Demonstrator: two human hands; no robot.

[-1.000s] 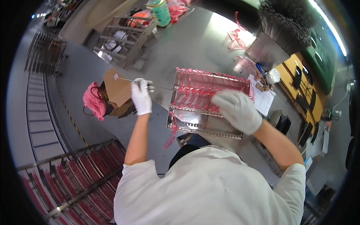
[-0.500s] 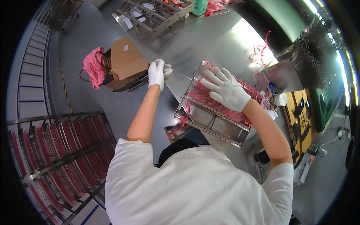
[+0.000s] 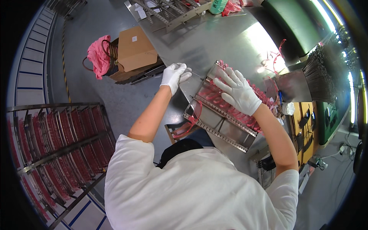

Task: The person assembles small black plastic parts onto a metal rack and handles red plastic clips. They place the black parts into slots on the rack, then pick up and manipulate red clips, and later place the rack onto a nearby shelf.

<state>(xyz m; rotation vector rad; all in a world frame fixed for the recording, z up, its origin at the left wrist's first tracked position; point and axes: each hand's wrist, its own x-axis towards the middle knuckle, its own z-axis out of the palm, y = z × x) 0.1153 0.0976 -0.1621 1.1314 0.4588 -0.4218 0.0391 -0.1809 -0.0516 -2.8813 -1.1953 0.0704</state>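
Observation:
A metal rack with toothed rails [image 3: 226,137] lies on the steel table, filled along its far part with rows of looped pink strips [image 3: 207,92]. My right hand [image 3: 239,92], in a white glove, rests flat over these strips with its fingers spread. Just left of the rack's upper left corner, my gloved left hand [image 3: 175,78] is closed in a pinch. A thin metal rod [image 3: 197,75] runs from its fingers toward that corner. The rod's end inside the fingers is hidden. A loose pink strand [image 3: 196,117] hangs over the rack's left end.
Dark thin rods stand bunched in a metal holder [image 3: 294,87] at right. Beyond the left hand are an opened cardboard box [image 3: 136,50] and a pink cloth [image 3: 99,57]. A tall rack of pink strips [image 3: 61,142] stands at left. Another metal frame [image 3: 188,17] lies at the table's far end.
The whole view has shifted a little. My left hand has come slightly closer to the rack, still pinching the rod. My right hand stays spread on the pink strips.

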